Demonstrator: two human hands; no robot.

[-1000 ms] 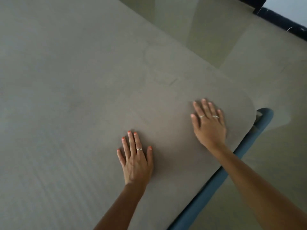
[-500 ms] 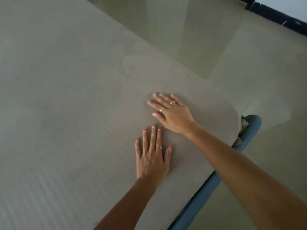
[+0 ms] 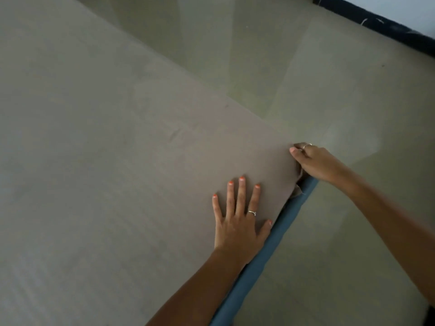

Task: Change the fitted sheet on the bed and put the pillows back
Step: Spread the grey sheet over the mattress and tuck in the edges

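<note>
A taupe fitted sheet point(image 3: 122, 147) lies smooth and taut over the mattress, filling the left and middle of the view. My left hand point(image 3: 240, 217) presses flat on the sheet near the bed's corner, fingers straight and spread. My right hand point(image 3: 315, 161) is at the rounded corner, its fingers curled over the sheet's edge, thumb on top. A small bunch of sheet fabric point(image 3: 297, 191) sticks out below the corner. No pillow is in view.
The blue padded bed frame point(image 3: 266, 257) runs along the mattress's near edge from the corner down to the bottom of the view. Pale floor point(image 3: 341, 231) spreads to the right and beyond the bed. A dark skirting board point(image 3: 381, 22) crosses the top right.
My right hand has left the top of the sheet and moved right to the corner, curling over its edge. My left hand stays flat, now closer to the bed's edge.
</note>
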